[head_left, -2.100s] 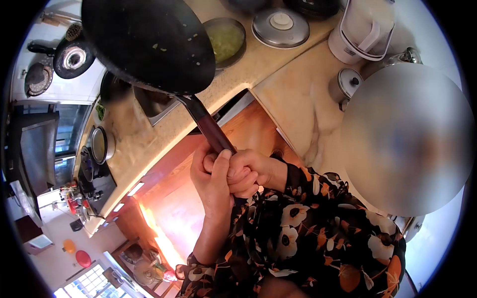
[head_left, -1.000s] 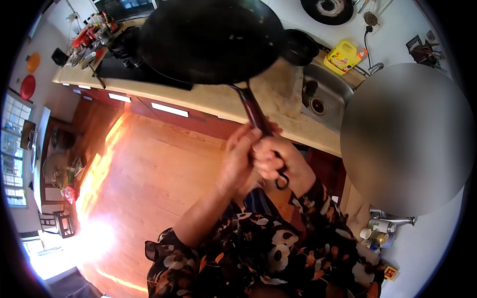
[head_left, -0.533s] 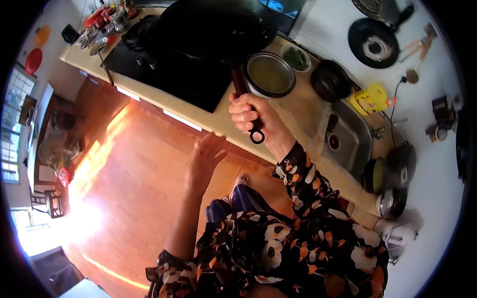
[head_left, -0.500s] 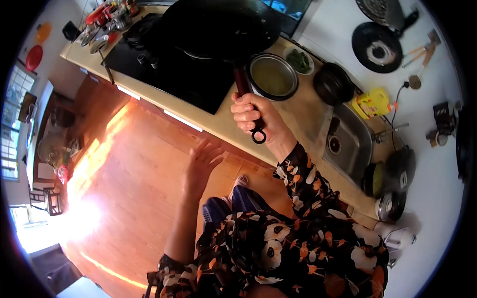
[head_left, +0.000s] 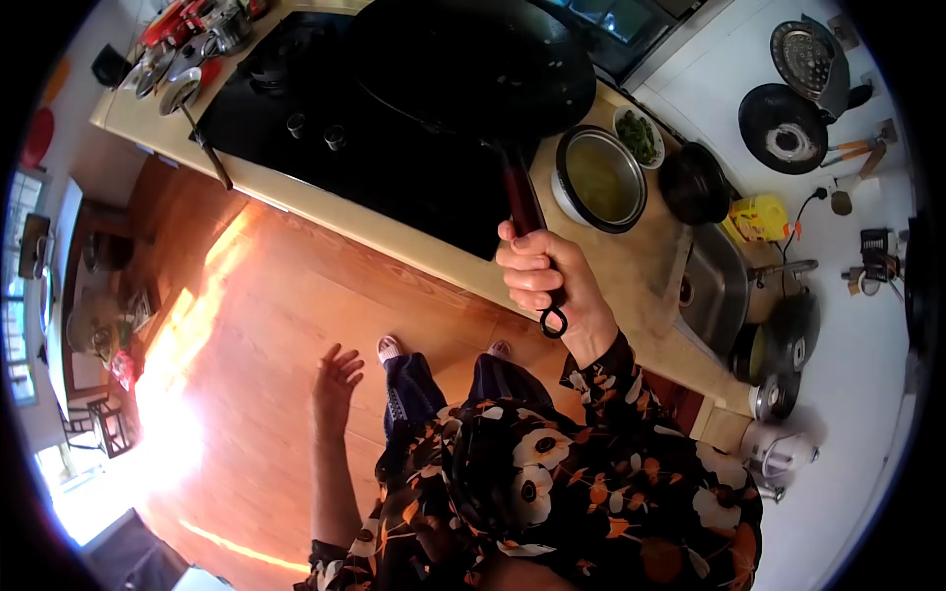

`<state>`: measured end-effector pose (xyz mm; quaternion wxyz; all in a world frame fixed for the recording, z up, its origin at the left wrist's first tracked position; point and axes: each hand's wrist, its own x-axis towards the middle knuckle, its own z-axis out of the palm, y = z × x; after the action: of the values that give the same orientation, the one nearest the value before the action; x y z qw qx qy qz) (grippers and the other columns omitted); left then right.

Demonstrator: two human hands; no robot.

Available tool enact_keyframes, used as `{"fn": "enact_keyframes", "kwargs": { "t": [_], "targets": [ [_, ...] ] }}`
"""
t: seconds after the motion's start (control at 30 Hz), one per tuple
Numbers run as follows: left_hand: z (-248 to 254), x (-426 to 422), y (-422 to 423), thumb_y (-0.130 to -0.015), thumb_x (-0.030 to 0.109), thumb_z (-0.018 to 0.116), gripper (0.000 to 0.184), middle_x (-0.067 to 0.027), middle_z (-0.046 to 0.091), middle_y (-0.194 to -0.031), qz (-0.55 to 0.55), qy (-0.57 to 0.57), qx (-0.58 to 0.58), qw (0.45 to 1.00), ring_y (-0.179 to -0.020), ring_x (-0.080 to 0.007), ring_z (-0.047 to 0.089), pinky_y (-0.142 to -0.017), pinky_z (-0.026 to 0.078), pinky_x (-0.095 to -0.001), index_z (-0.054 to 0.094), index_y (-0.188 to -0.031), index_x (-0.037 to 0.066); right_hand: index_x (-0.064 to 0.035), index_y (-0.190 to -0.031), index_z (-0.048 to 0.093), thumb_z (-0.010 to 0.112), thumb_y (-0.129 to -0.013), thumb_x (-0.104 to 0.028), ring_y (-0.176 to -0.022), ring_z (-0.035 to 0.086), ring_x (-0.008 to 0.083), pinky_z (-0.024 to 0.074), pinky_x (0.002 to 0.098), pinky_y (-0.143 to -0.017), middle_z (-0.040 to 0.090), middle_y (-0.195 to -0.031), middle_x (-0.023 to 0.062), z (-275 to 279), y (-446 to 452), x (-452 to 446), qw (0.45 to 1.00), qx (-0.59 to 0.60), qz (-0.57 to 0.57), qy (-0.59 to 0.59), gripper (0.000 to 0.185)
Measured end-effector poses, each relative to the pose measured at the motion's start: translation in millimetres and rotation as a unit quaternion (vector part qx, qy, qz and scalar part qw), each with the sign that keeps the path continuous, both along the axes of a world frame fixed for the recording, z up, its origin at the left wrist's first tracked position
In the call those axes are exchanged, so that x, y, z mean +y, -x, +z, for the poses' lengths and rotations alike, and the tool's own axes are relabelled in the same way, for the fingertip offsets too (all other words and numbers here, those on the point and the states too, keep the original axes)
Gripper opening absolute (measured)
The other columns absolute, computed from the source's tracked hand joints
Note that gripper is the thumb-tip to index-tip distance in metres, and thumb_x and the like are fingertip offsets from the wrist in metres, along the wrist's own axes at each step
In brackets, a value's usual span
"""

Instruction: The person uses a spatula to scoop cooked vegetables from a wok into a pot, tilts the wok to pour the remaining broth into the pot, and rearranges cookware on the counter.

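My right hand [head_left: 552, 276] is wrapped round the dark red handle of a large black wok [head_left: 463, 64], with the handle's ring end sticking out below the fist. The wok is above the right part of the black cooktop [head_left: 384, 172]; whether it rests on a burner cannot be made out. Small pale bits cling to its inner wall. My left hand [head_left: 336, 379] hangs over the floor, holding nothing, its fingers loosely apart. Just right of the wok stands a metal pot [head_left: 559, 187] with yellowish liquid. Behind it a white plate holds green leaves [head_left: 636, 136].
Further right are a dark pan [head_left: 693, 184], a yellow oil jug [head_left: 757, 218] and the sink [head_left: 714, 278]. Pans [head_left: 783, 128] hang on the wall. A ladle [head_left: 208, 148] juts over the counter edge at left, near several jars and utensils.
My left hand has moved left and down, away from the counter. My right hand keeps its grip on the wok handle. The view has shifted, and both feet now show.
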<state>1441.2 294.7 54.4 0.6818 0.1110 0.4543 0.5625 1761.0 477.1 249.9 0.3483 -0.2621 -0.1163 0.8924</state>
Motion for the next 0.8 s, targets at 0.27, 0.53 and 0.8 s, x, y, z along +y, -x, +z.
{"fn": "enact_keyframes", "kwargs": {
  "t": [0.27,0.53,0.8],
  "targets": [
    [42.6,193.9,166.2,-0.090,0.024,0.055,0.028,-0.0089,0.063,-0.082,0.120,0.001,0.314,0.942,-0.071,-0.0144,0.060,-0.061,0.048,-0.0257,0.060,-0.104,0.000,-0.0104,-0.096,0.045,0.049,-0.086,-0.009,-0.037,0.028,0.0011,0.0282,0.0188,-0.035,0.037,-0.057,-0.0084,-16.4,45.7,-9.0,0.997,0.031,-0.057,0.051,0.011],
    [36.2,370.6,242.4,-0.071,0.053,0.069,0.064,-0.0205,0.067,-0.087,0.134,0.116,0.627,0.759,-0.087,-0.0335,0.065,-0.077,0.049,-0.0376,0.065,-0.096,-0.006,-0.0083,-0.118,0.042,0.050,-0.090,-0.034,-0.046,0.040,0.0080,0.0361,0.0241,-0.046,0.042,-0.063,-0.0031,-19.7,40.4,-12.4,0.996,-0.080,-0.041,0.012,0.038],
    [8.5,386.8,232.5,-0.074,0.041,0.069,0.054,-0.0185,0.062,-0.107,0.104,0.245,0.663,0.700,-0.101,-0.0354,0.059,-0.084,0.047,-0.0433,0.052,-0.105,0.000,-0.0016,-0.132,0.032,0.034,-0.093,-0.056,-0.061,0.052,0.0170,0.0481,0.0318,-0.055,0.054,-0.074,0.0047,-14.6,45.5,-10.7,0.979,-0.185,-0.033,-0.080,0.067]
  ]
}}
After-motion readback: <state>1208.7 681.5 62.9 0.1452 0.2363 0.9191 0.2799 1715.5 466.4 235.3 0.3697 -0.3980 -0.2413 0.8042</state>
